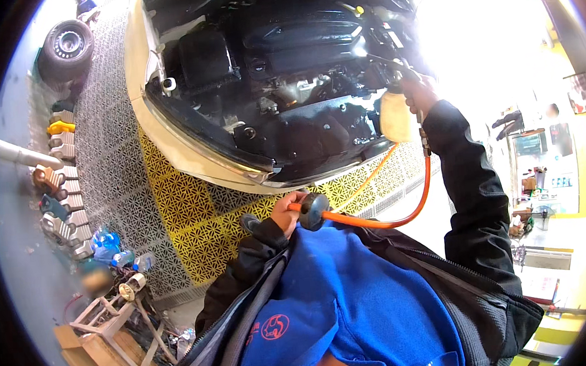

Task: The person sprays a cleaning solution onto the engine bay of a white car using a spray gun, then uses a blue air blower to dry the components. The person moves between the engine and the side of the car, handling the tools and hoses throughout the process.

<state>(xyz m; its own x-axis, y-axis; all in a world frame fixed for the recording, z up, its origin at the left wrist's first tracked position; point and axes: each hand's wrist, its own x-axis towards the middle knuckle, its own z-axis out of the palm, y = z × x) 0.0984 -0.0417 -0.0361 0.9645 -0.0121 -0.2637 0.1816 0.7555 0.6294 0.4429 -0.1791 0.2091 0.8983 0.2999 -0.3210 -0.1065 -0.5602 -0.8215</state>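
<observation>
My right hand (422, 93) is closed around the handle of a spray gun (396, 117) with a pale, cloudy bottle beneath it. The gun's thin nozzle points left over the wet-looking black engine bay (305, 48) of a cream-coloured car. From the gun an orange air hose (383, 224) loops down and back toward my body. Low in front of my chest, my left hand (285, 213) grips that hose, right beside a round black stopper (313, 212) threaded on it. Several fingers of each hand are partly hidden.
The car's cream front bumper (205, 179) curves between me and the engine. Grey and yellow floor grating (180, 210) lies below. Along the left wall are a wheel (67, 48), several plastic bottles (106, 243), a wooden frame (110, 321) and a cardboard box (82, 357). Glare washes out the right.
</observation>
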